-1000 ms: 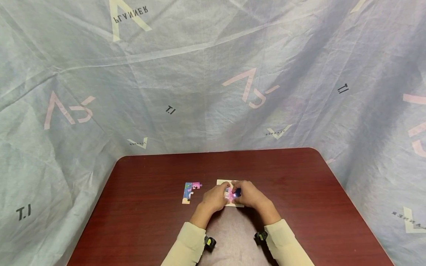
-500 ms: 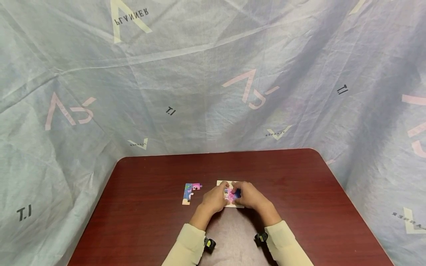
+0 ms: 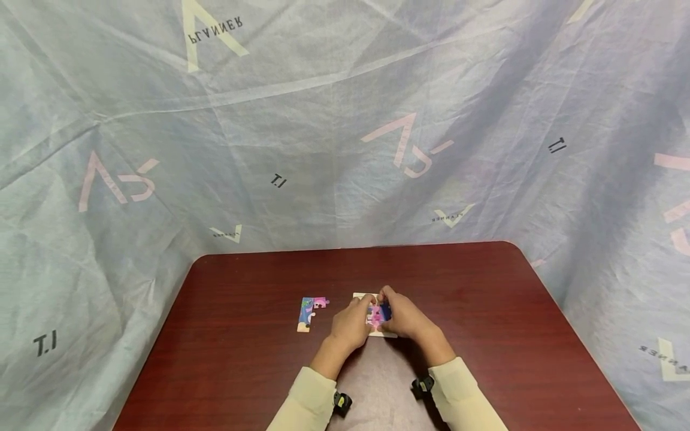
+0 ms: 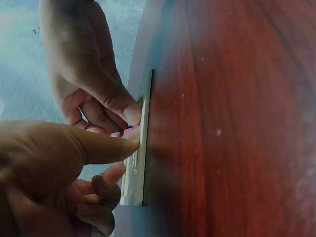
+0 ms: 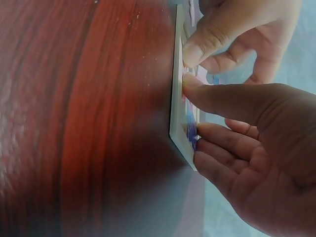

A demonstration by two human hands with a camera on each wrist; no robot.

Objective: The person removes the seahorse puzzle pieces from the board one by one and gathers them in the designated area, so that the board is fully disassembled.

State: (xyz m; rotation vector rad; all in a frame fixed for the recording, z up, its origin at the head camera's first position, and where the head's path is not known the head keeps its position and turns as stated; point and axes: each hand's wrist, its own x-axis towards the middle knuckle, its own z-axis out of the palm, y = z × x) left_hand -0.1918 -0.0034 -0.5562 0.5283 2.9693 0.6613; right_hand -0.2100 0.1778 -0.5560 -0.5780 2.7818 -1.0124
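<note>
A small jigsaw puzzle in a pale tray [image 3: 385, 334] lies flat on the table, with pink pieces [image 3: 376, 315] in its middle and a dark blue patch at right. My left hand [image 3: 349, 323] holds the left side, its thumb on the near part and its other fingers bent toward the far part. From the right, my right hand [image 3: 408, 317] spans the blue side. In the right wrist view its thumb presses near the tray's near rim [image 5: 175, 103], and its fingers touch the opposite side. Both thumbs lie close together. Hands partly hide the pieces.
Left of the tray lie several joined puzzle pieces [image 3: 305, 317], blue with a pink one [image 3: 320, 303] at the top. The dark red table [image 3: 242, 359] ends at a grey printed cloth [image 3: 334, 209]. A small black camera sits on each wrist.
My right index finger has risen and shifted away from the pink pieces toward the tray's far edge. My left hand stays nearly in place. The loose pieces lie as before.
</note>
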